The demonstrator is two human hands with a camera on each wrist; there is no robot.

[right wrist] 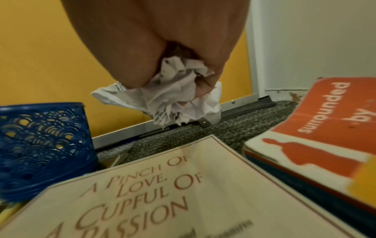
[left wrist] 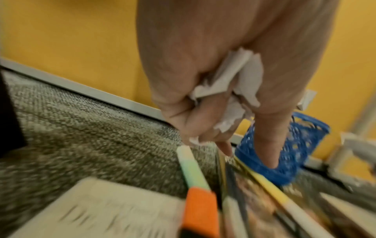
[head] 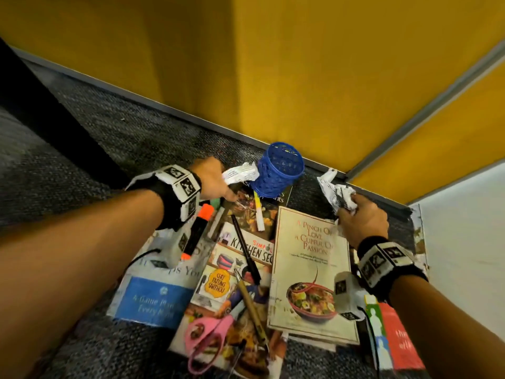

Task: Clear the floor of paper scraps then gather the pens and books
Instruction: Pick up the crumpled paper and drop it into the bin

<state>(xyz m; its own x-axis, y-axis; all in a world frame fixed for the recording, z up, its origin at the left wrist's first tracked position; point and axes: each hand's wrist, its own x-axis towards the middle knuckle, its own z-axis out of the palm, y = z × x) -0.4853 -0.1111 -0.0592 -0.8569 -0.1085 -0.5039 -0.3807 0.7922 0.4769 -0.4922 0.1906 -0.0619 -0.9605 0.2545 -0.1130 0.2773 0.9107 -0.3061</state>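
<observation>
Left hand [head: 211, 179]: fingers curled round a crumpled white paper scrap [head: 240, 173] with faint print, held above the book pile, just beside the blue mesh pen cup [head: 278, 170]. Right hand [head: 360, 220]: fingers closed on a larger crumpled wad [head: 338, 198], white with black print, above the cream cookbook [head: 311, 272]. Pens lie loose on the covers.

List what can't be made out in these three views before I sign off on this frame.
- Blue pen cup, head view: contents unreadable through the lattice.
- Left hand, left wrist view: motion blur smears the paper scrap, pens and book below.
- Red book, head view: title cut off by the frame edge and right forearm.
- Right hand: print on its crumpled paper too small to read.
</observation>
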